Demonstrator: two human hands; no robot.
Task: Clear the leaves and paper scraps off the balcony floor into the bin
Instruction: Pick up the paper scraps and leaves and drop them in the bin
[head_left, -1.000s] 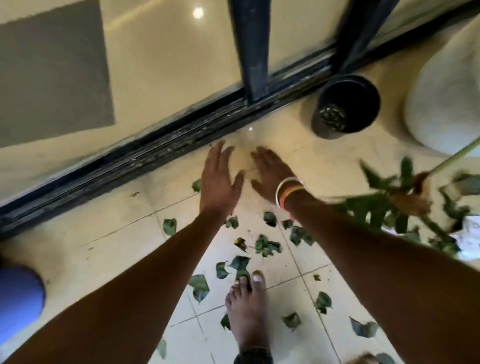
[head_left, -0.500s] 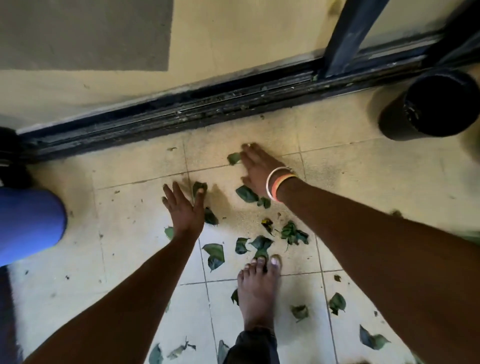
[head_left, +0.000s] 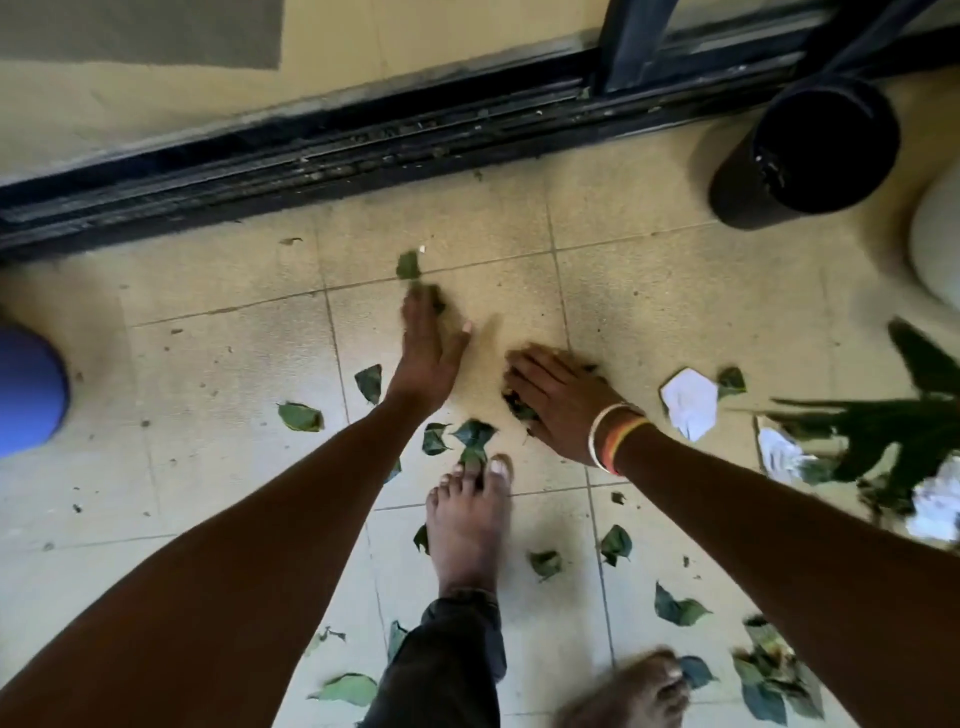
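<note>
Green leaves (head_left: 471, 434) lie scattered over the beige tiled balcony floor (head_left: 649, 312). My left hand (head_left: 428, 353) rests flat on the tiles, its fingertips on a leaf just below another leaf (head_left: 408, 266). My right hand (head_left: 558, 402), with bangles at the wrist, presses palm-down on a small clump of leaves. White paper scraps (head_left: 690, 402) lie to its right, with another crumpled scrap (head_left: 937, 501) further right. The black bin (head_left: 808, 150) stands at the upper right, well apart from both hands.
A dark sliding-door track (head_left: 337, 156) runs across the top. My bare feet (head_left: 467, 525) stand among the leaves. A blue rounded object (head_left: 28, 389) sits at the left edge, a white pot (head_left: 937, 244) and a leafy plant (head_left: 904, 426) at the right.
Both hands have slid toward each other across the tiles, dragging leaves along. The view shifted right, bringing the paper scraps and plant into sight.
</note>
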